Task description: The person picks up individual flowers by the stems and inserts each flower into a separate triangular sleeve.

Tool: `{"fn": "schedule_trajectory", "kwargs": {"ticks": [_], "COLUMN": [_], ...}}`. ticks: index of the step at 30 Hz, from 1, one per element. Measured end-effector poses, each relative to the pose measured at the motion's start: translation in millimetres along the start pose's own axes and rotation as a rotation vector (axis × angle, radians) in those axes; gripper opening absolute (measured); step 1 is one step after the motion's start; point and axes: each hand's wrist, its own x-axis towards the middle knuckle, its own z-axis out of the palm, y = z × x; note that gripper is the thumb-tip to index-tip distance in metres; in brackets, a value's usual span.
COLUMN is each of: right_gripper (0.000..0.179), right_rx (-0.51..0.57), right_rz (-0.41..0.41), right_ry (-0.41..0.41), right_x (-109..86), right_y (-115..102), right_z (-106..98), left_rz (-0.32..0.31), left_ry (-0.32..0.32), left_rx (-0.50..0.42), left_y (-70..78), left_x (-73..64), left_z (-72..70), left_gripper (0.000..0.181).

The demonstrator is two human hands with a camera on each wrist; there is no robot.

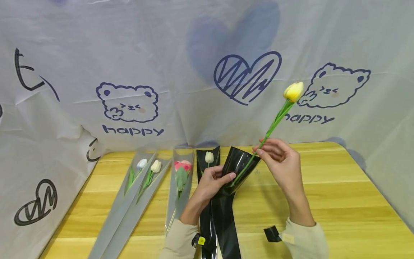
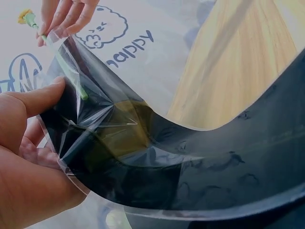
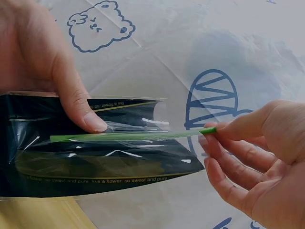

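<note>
A yellow tulip (image 1: 293, 92) on a green stem leans up to the right in the head view. My right hand (image 1: 282, 162) pinches its stem between thumb and fingers. The stem's lower end (image 3: 71, 138) lies inside the mouth of a black flower sleeve with a clear front (image 2: 109, 129). My left hand (image 1: 211, 185) grips that sleeve near its top, thumb on the clear front and fingers behind. Below the hand the sleeve bends and trails toward the front of the table. Small lettering runs along the sleeve's edge in the right wrist view.
Left of my hands, a white tulip (image 1: 209, 157) lies in another black sleeve, partly under my left arm. Farther left are a pink flower (image 1: 182, 166) in a grey sleeve and two pale tulips in grey sleeves (image 1: 123, 216). A printed cloth (image 1: 181, 72) hangs behind the wooden table (image 1: 339, 201).
</note>
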Motion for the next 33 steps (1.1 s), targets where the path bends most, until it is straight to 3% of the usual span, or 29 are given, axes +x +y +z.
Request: {"fn": "schedule_trajectory", "kwargs": {"ticks": [13, 18, 25, 33], "right_gripper": [0.014, 0.012, 0.013, 0.012], "right_rx": [-0.1, -0.134, -0.183, -0.217], "right_rz": [-0.02, -0.025, -0.015, 0.039], "right_ry": [-0.084, -0.063, -0.057, -0.182], "right_x": [-0.8, -1.0, -0.7, -1.4], "right_y": [0.8, 0.6, -2.3, -4.7], "right_z": [-0.6, -0.8, -1.8, -2.6], "left_rz": [0.015, 0.014, -0.004, 0.01], "left_ry": [-0.035, -0.043, -0.071, -0.084], "left_rx": [0.015, 0.01, -0.066, -0.087], "left_y": [0.3, 0.6, 2.8, 3.8], "left_x": [-0.8, -0.7, -0.8, -0.9], "left_z": [1.1, 1.5, 2.2, 3.4], "left_gripper": [0.023, 0.025, 0.031, 0.033]}}
